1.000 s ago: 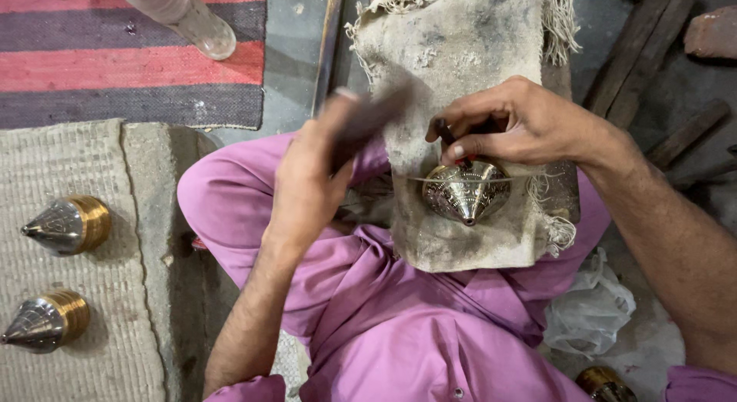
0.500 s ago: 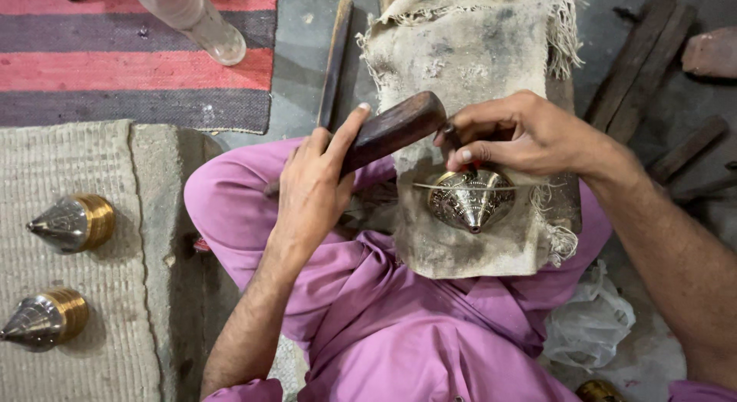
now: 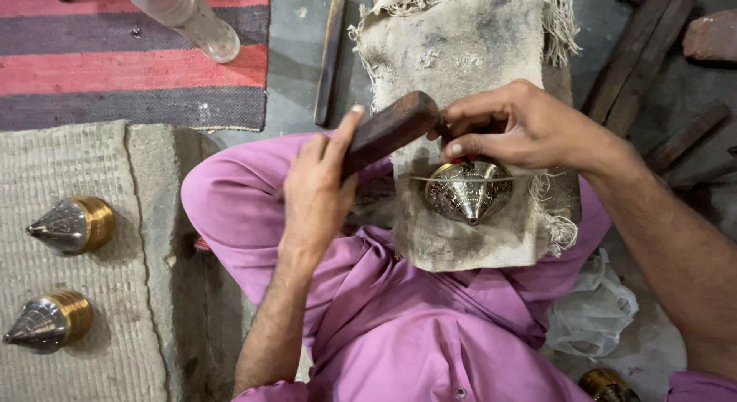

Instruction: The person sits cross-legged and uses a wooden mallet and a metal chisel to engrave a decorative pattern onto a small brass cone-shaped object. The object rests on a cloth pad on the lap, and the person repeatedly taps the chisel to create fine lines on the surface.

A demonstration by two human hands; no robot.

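Left hand [image 3: 318,191] grips wooden mallet [image 3: 388,131]

Engraved silver cone [image 3: 468,191], pink trousers [image 3: 399,325]

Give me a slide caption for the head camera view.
Left hand holds wooden mallet; right hand steadies engraved metal cone on cloth.

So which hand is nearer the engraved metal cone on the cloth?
Right. The right hand sits directly above the engraved metal cone, fingertips at its rim; the left hand grips the wooden mallet off to its left.
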